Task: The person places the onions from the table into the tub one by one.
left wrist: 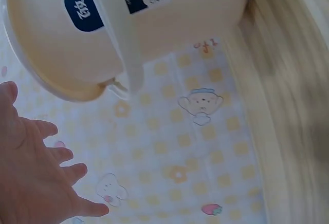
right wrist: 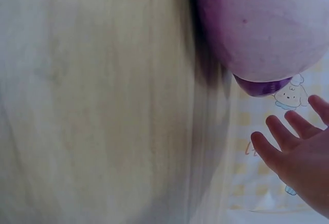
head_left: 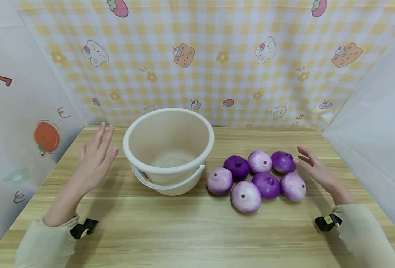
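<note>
A cream bucket (head_left: 174, 176) with a white handle stands on the table, left of the middle. Just left of its rim, my left hand (head_left: 95, 160) is raised with its fingers extended, holding nothing. To the bucket's right lies a group of several onions, some pale purple (head_left: 246, 203) and some dark purple (head_left: 267, 188). My right hand (head_left: 314, 169) hovers at the right side of the group, nearest a dark onion (head_left: 282, 162) and a pale onion (head_left: 293, 192). Its fingers are relaxed and hold nothing. The right wrist view shows a gap between the hand (right wrist: 303, 157) and the pale onion (right wrist: 262, 23).
A wooden table (head_left: 184, 234) lies beneath everything. Behind it hangs a yellow checked curtain (head_left: 217, 74) with cartoon prints, and white printed sheets (head_left: 26, 123) flank both sides. A black wrist camera (head_left: 83, 228) is strapped at each sleeve.
</note>
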A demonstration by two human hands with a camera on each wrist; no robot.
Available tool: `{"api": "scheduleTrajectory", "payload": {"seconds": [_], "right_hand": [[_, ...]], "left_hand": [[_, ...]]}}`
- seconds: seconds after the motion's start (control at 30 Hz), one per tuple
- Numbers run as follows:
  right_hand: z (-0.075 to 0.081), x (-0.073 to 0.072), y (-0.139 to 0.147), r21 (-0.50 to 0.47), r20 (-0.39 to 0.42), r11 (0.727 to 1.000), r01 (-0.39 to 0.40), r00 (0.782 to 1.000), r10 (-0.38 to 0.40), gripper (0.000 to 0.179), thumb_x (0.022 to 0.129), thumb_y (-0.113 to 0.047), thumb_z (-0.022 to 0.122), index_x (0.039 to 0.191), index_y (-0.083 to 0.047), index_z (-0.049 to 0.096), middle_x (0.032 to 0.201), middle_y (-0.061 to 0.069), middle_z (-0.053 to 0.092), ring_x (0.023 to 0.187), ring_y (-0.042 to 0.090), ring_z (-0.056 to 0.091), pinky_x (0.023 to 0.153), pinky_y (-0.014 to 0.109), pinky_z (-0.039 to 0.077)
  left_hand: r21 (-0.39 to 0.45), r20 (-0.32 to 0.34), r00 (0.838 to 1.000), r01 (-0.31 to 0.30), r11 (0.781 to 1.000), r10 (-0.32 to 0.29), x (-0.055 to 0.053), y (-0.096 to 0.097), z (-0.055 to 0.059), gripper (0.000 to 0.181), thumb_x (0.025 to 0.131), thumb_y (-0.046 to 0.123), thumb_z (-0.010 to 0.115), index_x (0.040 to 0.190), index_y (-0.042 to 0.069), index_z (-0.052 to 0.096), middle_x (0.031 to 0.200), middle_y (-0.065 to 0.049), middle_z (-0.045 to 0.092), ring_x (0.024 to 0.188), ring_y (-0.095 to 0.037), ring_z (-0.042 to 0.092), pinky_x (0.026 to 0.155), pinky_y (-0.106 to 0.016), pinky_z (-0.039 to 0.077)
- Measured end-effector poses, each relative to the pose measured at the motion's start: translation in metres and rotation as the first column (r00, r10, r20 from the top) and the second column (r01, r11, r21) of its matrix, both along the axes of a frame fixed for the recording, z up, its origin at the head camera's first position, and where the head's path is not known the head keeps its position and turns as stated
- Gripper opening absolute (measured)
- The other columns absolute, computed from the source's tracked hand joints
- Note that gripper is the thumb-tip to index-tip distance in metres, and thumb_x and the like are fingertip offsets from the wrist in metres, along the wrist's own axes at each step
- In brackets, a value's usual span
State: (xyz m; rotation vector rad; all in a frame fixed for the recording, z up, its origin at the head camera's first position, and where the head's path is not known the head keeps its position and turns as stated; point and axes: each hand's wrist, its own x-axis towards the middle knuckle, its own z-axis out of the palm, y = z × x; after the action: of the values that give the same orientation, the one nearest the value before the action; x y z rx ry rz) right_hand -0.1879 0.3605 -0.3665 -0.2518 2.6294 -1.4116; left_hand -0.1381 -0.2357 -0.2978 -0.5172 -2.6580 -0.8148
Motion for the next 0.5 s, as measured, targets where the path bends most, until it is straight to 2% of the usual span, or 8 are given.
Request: {"api": "scheduleTrajectory", "payload": {"seconds": [0.23,0.4,0.5], "right_hand": [[-0.006,-0.001,-0.001,0.008,0.042,0.999,-0.044,0.998,0.043,0.071,0.09,-0.027,0.05,0.142,-0.008,0.006,0.139,0.028,0.014,0.123,0.045,0.018,0.092,0.06,0.021],[-0.01,-0.004,-0.002,0.022,0.035,0.998,-0.059,0.998,0.058,0.072,0.089,-0.027,0.054,0.142,-0.01,0.009,0.142,0.021,0.01,0.124,0.043,0.016,0.091,0.06,0.02],[-0.012,-0.005,-0.003,0.029,0.031,0.998,-0.064,0.998,0.063,0.072,0.088,-0.026,0.055,0.142,-0.008,0.011,0.142,0.021,0.012,0.124,0.044,0.016,0.091,0.061,0.02]], "left_hand": [[-0.024,-0.04,0.998,0.054,0.998,-0.055,0.005,0.016,0.013,0.055,0.096,0.031,0.03,0.143,0.012,0.007,0.146,-0.009,-0.002,0.13,-0.032,-0.001,0.095,-0.055,-0.014],[-0.086,-0.037,0.996,0.073,0.994,-0.076,0.005,0.023,0.016,0.059,0.094,0.031,0.037,0.143,0.013,0.008,0.146,-0.007,-0.001,0.131,-0.028,0.0,0.096,-0.055,-0.011],[-0.125,-0.028,0.996,0.083,0.989,-0.087,0.004,0.025,0.016,0.063,0.093,0.033,0.041,0.143,0.012,0.009,0.146,-0.006,-0.001,0.131,-0.026,0.0,0.097,-0.054,-0.01]]}}
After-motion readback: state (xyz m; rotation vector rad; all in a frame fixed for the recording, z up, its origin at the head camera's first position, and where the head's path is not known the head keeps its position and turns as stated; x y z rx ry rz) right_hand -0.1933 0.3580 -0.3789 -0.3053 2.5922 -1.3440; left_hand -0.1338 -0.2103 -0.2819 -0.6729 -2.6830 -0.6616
